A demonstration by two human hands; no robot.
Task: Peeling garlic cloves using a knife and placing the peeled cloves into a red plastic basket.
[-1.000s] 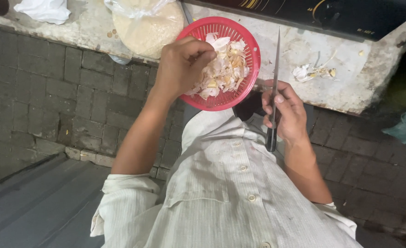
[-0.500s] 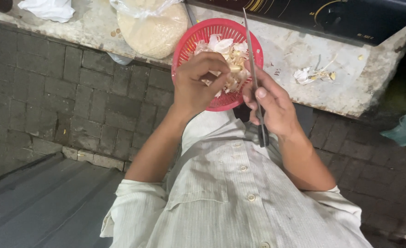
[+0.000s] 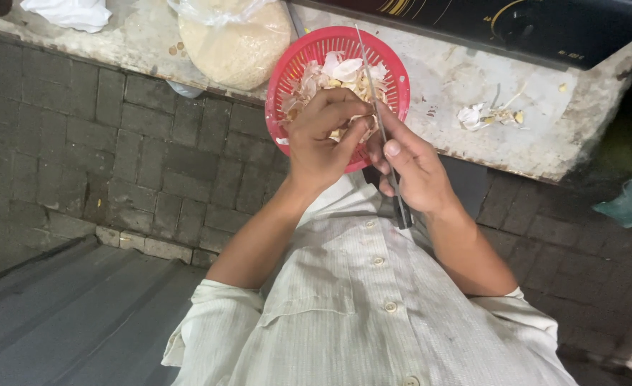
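Note:
A red plastic basket (image 3: 298, 61) full of pale garlic skins and cloves sits at the edge of a stone ledge (image 3: 459, 78). My left hand (image 3: 323, 139) is over its near rim, fingers pinched on a small garlic piece that is mostly hidden. My right hand (image 3: 412, 168) is beside it, gripping a long thin knife (image 3: 373, 78) whose blade points up over the basket and touches the piece between my left fingers. Both hands are close together in front of my light striped shirt.
A clear bag of pale grain (image 3: 237, 43) lies left of the basket. White cloth (image 3: 69, 13) sits at the ledge's far left. Loose garlic peels (image 3: 487, 114) lie on the ledge to the right. A dark appliance (image 3: 530, 25) stands behind. Brick wall drops below the ledge.
My left hand left the basket's inside and drew back to its near rim. My right hand brought the knife leftward from beside the basket until the blade met my left fingers.

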